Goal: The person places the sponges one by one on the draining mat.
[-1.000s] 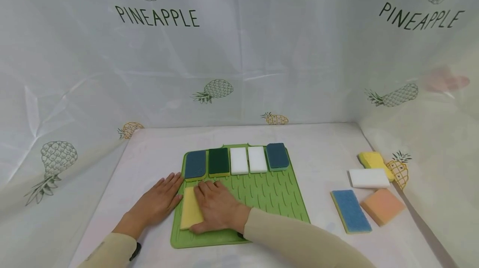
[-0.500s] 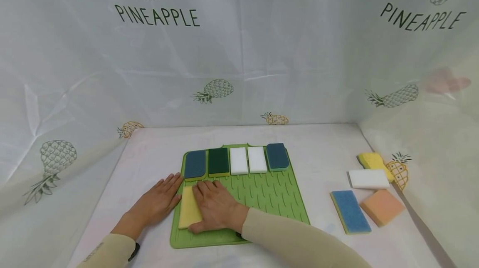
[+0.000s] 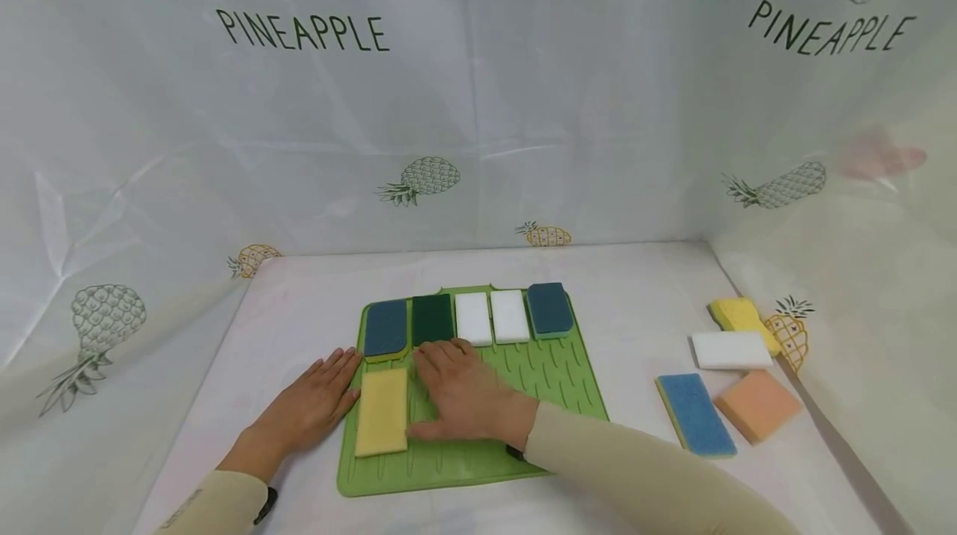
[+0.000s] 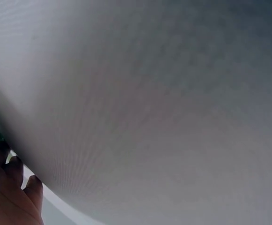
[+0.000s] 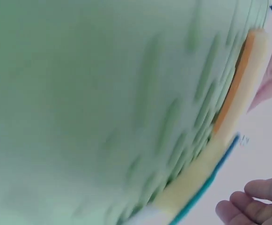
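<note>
A pale yellow sponge (image 3: 382,414) lies flat on the near left of a green ridged mat (image 3: 553,377). My right hand (image 3: 467,390) is just right of it over the mat, with fingers extended and holding nothing; the thumb tip comes close to the sponge's right edge. In the right wrist view the same sponge (image 5: 248,79) shows an orange layer beneath, and my right fingers (image 5: 253,206) hover apart from it. My left hand (image 3: 317,400) rests at the mat's left edge, fingertips beside the sponge. The left wrist view catches only its fingers (image 4: 14,187) at the lower left.
Along the mat's far edge runs a row: a blue-topped sponge (image 3: 385,326), a dark green-topped sponge (image 3: 432,319), two white sponges (image 3: 473,319) and another dark blue sponge (image 3: 549,308). At right lie yellow (image 3: 736,315), white (image 3: 728,350), blue (image 3: 697,414) and orange (image 3: 758,404) sponges.
My right hand has come off the yellow sponge and moved right and slightly away, leaving the sponge fully exposed. My left hand stays in place. The head view has shifted slightly.
</note>
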Available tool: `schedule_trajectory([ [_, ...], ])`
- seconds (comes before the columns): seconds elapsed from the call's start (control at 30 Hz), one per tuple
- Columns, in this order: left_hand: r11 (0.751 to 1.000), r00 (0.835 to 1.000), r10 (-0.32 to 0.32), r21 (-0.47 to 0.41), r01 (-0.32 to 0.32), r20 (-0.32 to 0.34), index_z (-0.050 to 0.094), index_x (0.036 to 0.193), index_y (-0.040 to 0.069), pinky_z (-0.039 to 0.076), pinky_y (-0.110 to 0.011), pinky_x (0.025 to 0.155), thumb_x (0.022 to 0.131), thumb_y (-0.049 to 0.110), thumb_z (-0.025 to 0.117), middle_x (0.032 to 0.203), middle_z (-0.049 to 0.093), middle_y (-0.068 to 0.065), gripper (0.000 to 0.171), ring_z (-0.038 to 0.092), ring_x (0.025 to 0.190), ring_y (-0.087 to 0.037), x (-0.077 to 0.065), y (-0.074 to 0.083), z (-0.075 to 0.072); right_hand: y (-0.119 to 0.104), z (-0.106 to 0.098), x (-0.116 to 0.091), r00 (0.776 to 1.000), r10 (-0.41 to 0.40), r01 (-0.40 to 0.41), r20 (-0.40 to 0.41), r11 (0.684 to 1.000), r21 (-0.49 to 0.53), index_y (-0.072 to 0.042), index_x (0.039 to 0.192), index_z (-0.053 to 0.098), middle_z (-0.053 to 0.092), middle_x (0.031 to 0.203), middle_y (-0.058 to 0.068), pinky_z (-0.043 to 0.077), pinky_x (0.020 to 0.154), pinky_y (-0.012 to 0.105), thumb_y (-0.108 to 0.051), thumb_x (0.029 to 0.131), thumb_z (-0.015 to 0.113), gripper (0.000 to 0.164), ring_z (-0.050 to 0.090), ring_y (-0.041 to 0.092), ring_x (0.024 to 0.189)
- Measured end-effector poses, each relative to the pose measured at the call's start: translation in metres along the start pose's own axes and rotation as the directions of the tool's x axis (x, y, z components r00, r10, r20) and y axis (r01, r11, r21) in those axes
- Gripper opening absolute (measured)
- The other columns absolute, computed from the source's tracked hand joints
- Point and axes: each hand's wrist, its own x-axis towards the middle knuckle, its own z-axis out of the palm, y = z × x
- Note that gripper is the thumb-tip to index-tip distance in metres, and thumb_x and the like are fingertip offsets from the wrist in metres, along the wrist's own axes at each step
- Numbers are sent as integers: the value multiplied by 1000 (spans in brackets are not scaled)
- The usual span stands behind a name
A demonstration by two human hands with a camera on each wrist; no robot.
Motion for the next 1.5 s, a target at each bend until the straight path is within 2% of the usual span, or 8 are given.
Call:
schedule_trajectory([
  [0.3, 1000, 1000, 2, 1, -2, 2, 38, 162, 0, 34, -60, 125, 113, 37, 48, 167, 40, -20, 62, 37, 155, -42, 0, -2, 1, 78, -6, -62, 984, 0, -13, -176, 997, -74, -2, 146, 58, 63, 141, 13, 51, 111, 54, -68, 95, 64, 83, 60, 28, 131],
  [0.6, 1000, 1000, -6, -21, 6, -4, 37, 163, 1, 33, -60, 126, 113, 36, 48, 167, 40, -19, 62, 36, 155, -42, 1, -1, 5, 149, -9, -144, 990, 6, -28, -140, 987, -155, 2, 140, 61, 66, 135, 17, 54, 104, 56, -64, 89, 73, 85, 64, 34, 124],
  [0.8, 1000, 1000, -13, -20, 13, 0, 38, 163, 2, 35, -60, 125, 113, 38, 49, 167, 42, -18, 62, 37, 155, -41, 1, 1, 6, 181, -20, -201, 999, 39, -42, -22, 980, -193, 1, 141, 61, 66, 136, 17, 51, 108, 59, -66, 86, 76, 88, 63, 35, 125],
  [0.9, 1000, 1000, -13, -20, 13, 6, 38, 163, 2, 35, -60, 125, 113, 38, 49, 166, 42, -18, 62, 37, 155, -41, 1, 3, 4, 193, -28, -231, 998, 27, -15, 49, 974, -225, 0, 142, 61, 65, 139, 16, 49, 110, 60, -69, 84, 75, 91, 62, 35, 129],
  [1.03, 1000, 1000, -7, -22, 7, 4, 38, 163, 1, 34, -60, 125, 113, 36, 49, 166, 41, -19, 62, 36, 155, -42, 0, 3, 2, 208, -31, -267, 998, -42, 53, 50, 971, -234, -1, 140, 61, 65, 138, 13, 47, 108, 59, -75, 82, 73, 95, 62, 33, 127],
  [1.13, 1000, 1000, -3, -24, 3, 1, 38, 163, 1, 34, -60, 125, 113, 36, 50, 166, 41, -19, 62, 36, 155, -42, 0, 4, 1, 212, -29, -288, 996, -81, 88, 40, 973, -215, -2, 141, 58, 64, 137, 12, 32, 120, 55, -83, 81, 67, 102, 62, 32, 125],
  [1.3, 1000, 1000, -8, -23, 8, 6, 37, 163, 2, 34, -60, 125, 114, 39, 47, 167, 40, -18, 63, 36, 156, -41, 0, 4, 1, 213, -24, -311, 994, -87, 98, 66, 977, -190, -1, 144, 52, 64, 139, 14, -18, 131, 38, -93, 78, 59, 114, 63, 35, 124],
  [1.5, 1000, 1000, -5, -15, 5, -1, 37, 163, 2, 34, -60, 125, 114, 39, 47, 167, 40, -18, 63, 36, 156, -41, 0, 2, 3, 217, -17, -324, 993, -39, 61, 112, 978, -197, 1, 143, 51, 64, 142, 16, -26, 127, 36, -95, 75, 60, 118, 62, 37, 125],
])
